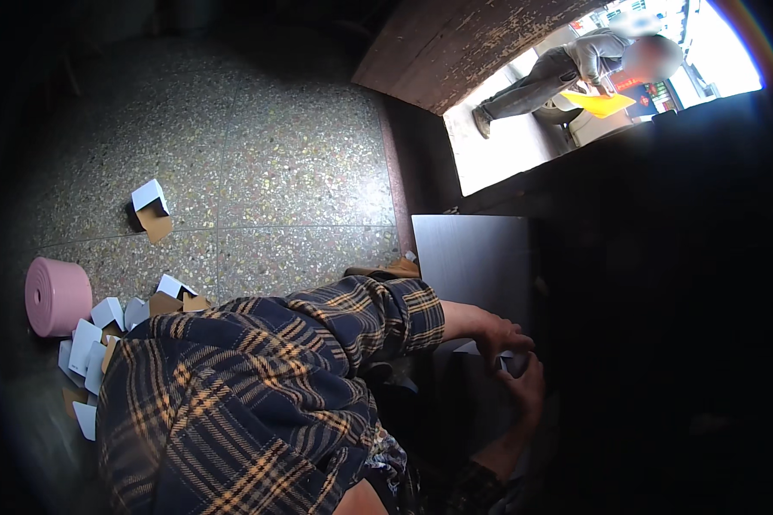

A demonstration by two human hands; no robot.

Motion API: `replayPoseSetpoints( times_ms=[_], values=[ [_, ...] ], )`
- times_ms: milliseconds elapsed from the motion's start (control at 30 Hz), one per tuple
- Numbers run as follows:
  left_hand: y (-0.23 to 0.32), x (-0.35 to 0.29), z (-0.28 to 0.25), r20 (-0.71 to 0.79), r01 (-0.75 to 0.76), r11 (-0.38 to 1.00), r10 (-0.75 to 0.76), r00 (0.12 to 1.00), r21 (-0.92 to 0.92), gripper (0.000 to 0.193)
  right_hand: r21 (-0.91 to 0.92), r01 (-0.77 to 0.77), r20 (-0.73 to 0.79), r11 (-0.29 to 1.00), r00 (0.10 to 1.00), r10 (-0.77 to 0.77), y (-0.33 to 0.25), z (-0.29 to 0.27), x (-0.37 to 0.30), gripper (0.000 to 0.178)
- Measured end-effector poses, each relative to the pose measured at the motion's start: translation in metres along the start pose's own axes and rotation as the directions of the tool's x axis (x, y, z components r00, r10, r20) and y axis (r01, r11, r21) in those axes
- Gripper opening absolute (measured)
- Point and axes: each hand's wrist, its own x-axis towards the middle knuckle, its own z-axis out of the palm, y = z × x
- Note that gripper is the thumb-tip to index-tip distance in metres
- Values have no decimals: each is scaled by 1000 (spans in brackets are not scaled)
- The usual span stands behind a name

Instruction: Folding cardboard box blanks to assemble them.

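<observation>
In the dim area right of centre, my left hand [495, 335] reaches out from a plaid sleeve with its fingers bent down. Just below it, my right hand [528, 388] comes up from the lower edge, thumb and fingers curved toward the left one. Between them they grip a small white card piece [514, 364], folded like the boxes on the floor; shadow hides its full shape. Both hands are above a grey tabletop [472, 257], close to its dark right side.
White card boxes with brown insides [86, 348] lie heaped on the speckled floor [301, 154] at left, beside a pink roll [57, 297]. One box [151, 206] lies apart. Beyond a worn wooden door [455, 51], a person [567, 69] bends over a yellow sheet [599, 104].
</observation>
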Motion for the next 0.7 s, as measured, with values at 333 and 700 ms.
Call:
replayPoseSetpoints(
  times_ms=[333,700],
  values=[
    [-5,0,0,23,45,998,-44,999,-34,105,-179,115,-205,977,967,-151,-1,9,-3,76],
    [-16,1,8,-15,34,997,-35,999,-68,118,-42,70,-182,997,980,-76,-10,20,-11,95]
  ],
)
